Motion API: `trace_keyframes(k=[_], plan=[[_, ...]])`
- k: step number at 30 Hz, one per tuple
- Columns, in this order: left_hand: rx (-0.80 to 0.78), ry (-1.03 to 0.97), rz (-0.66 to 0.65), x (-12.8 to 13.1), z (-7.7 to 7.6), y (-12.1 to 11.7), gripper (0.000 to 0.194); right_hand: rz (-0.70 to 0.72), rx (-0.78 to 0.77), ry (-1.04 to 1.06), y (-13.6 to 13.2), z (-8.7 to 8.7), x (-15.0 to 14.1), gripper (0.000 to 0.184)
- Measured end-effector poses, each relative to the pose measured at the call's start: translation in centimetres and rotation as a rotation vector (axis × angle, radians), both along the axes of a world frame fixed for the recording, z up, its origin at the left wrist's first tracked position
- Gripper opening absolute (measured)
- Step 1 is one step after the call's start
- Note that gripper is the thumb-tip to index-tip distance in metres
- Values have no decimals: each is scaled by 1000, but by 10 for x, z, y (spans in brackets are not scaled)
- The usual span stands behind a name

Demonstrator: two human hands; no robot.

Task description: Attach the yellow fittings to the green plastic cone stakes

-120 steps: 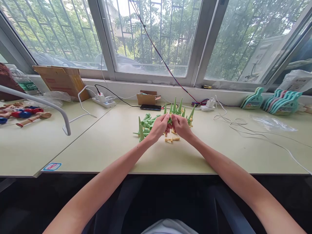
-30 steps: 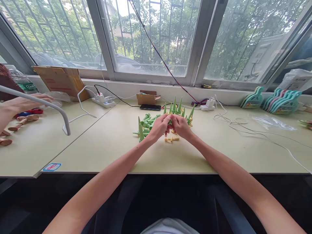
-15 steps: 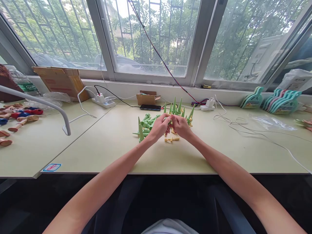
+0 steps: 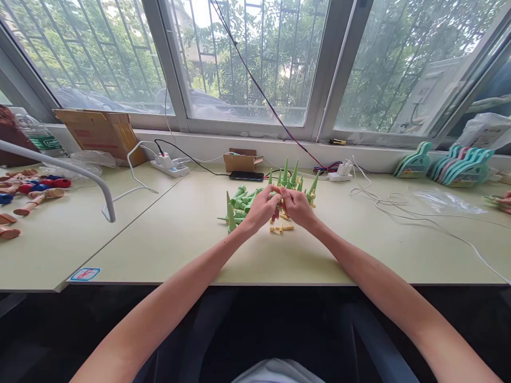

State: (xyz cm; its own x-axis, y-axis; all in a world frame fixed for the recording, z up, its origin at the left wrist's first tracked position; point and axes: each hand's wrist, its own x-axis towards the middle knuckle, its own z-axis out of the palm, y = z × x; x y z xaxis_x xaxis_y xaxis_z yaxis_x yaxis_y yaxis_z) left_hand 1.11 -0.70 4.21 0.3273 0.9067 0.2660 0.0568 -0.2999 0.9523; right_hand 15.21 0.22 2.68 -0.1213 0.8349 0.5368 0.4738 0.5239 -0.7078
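Note:
My left hand (image 4: 261, 208) and my right hand (image 4: 296, 206) meet fingertip to fingertip above the table, both closed in a pinch. A bit of green plastic piece (image 4: 275, 196) shows at the left fingers; most of it is hidden. What the right fingertips press on is too small to make out. Left of the hands lies a heap of green cone-like pieces (image 4: 239, 203), with one cone (image 4: 230, 213) standing upright. Behind the right hand stand several pointed green cones (image 4: 294, 174), some with yellow parts at the base. Small yellow pegs (image 4: 281, 229) lie just in front of the hands.
A phone (image 4: 246, 176) and a small cardboard box (image 4: 241, 159) are behind the heap. White cables (image 4: 383, 201) run across the right side. A lamp arm (image 4: 96, 183) and wooden pieces (image 4: 35, 199) are left. Another person's hand (image 4: 506, 202) shows at the right edge.
My hands stay together in almost the same place, with only a slight shift of the fingers. The heap, the cones and the yellow pegs have not moved.

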Motion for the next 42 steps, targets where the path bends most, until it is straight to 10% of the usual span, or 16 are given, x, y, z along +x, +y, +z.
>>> trace_keyframes(k=[42], plan=[[36, -5, 22, 3, -4, 1, 25, -28, 31, 33, -2, -1, -5, 61]])
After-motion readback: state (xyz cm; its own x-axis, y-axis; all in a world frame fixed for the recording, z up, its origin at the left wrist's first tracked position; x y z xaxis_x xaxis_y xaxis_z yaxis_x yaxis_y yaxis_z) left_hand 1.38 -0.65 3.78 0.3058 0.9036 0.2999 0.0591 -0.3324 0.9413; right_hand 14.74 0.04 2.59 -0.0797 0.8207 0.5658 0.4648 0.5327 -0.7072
